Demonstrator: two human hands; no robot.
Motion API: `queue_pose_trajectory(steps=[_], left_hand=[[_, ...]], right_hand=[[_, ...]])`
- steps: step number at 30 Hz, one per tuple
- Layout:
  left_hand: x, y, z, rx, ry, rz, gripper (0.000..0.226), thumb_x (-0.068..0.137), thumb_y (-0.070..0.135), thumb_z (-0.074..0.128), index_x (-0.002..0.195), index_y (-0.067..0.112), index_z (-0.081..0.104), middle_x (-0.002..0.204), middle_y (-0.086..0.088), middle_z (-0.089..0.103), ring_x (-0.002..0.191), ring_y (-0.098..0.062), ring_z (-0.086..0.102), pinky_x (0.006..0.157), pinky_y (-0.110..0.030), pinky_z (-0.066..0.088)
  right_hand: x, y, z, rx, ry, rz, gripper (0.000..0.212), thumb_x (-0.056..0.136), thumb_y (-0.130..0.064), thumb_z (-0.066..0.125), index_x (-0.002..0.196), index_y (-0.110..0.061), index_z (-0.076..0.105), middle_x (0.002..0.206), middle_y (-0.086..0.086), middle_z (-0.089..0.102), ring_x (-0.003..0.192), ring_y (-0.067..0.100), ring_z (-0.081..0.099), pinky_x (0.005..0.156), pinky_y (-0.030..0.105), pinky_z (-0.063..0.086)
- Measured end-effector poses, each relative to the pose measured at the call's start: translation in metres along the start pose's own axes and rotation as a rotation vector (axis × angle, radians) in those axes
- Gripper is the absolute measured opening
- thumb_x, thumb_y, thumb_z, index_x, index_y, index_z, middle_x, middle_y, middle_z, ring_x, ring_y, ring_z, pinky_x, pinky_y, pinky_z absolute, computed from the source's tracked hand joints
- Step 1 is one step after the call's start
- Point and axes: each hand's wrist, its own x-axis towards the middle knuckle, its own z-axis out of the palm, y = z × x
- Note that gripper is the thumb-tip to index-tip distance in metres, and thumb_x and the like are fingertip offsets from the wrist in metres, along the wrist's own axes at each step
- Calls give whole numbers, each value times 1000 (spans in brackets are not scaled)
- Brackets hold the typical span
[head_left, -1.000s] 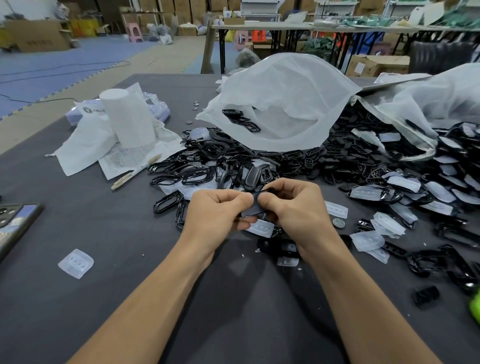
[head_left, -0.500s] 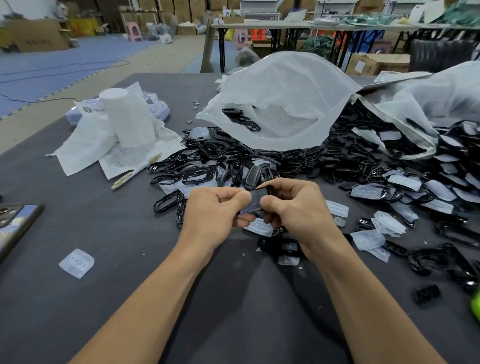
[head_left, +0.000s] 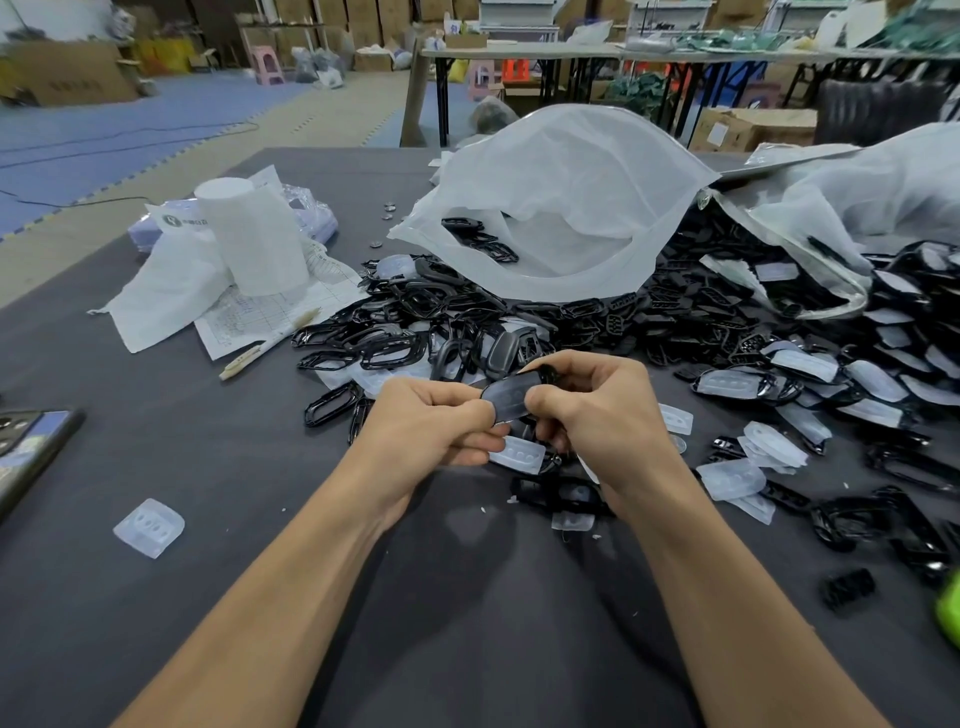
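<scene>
Where the two hands met: a black plastic piece was held just above the grey table, a little beyond the middle of the view, with its far end tilted up toward 1 o'clock.
Left hand: the left hand was curled, thumb and forefinger pinching the near end of the black plastic piece, with the other fingers folded underneath.
Right hand: the right hand was curled round the far end of the same piece, thumb on top and fingers wrapped below it.
Clear pad: a translucent pad lay on the table at 6 o'clock from the held piece, partly hidden by the left fingers.
Black heap: a heap of black frames spread from 10 o'clock round to 3 o'clock of the hands, mixed with more translucent pads on the 3 o'clock side.
White bag: the white bag sat at 12 o'clock, its open mouth facing the person and a few black parts inside.
Second bag: the second bag lay over the heap at 2 o'clock.
Paper roll: a white paper roll stood upright at 10 o'clock on printed sheets, and a pen lay at their near edge.
Phone: a phone lay at 9 o'clock, cut off by the picture's edge.
Lone pad: a lone pad lay at 8 o'clock, well apart from the heap.
Small black part: a small black part lay at 4 o'clock, near a bright green thing cut off by the edge.
</scene>
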Motion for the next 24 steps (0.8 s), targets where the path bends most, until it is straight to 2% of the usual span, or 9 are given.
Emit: queue_pose_trajectory(steps=[5,8,12,17,22,24], left_hand=[[1,0,3,-25,48,7,20,85,-3,65,76,5,81,71,-13,75,58,-12,69,57,-20,55],[2,-1,6,-38,94,26,22,82,-5,65,72,6,81,66,-13,73,53,-13,66,53,-21,54],[3,-4,8,-34,149,58,20,80,-5,68,71,6,81,65,-15,73,51,-14,66,50,-20,52],[4,-6,7,-23,129,49,21,84,-5,68,76,7,83,68,-13,75,55,-13,67,52,-19,52],[5,-6,8,-61,124,47,19,85,-4,67,78,6,82,67,-10,74,55,-11,65,52,-19,51],[4,-5,8,-72,109,43,21,86,-5,66,81,6,83,69,-11,75,56,-11,65,54,-18,52]], right_hand=[[0,1,2,-19,-13,2,22,77,6,69,78,-14,77,62,10,65,50,17,54,46,25,41],[0,2,2,5,-9,2,24,75,5,70,77,-18,78,62,11,65,51,18,53,46,24,42],[1,3,3,45,-16,19,27,77,11,68,76,-15,78,62,8,63,47,16,51,45,19,44],[2,4,3,-54,-53,15,31,78,11,61,78,-15,78,61,13,61,54,20,51,46,24,40],[-1,5,5,-50,-62,-12,8,80,-8,66,79,-8,74,63,9,63,57,18,53,50,29,40],[0,6,5,-57,-27,-15,8,84,-7,68,78,-8,73,60,8,63,54,16,55,51,29,42]])
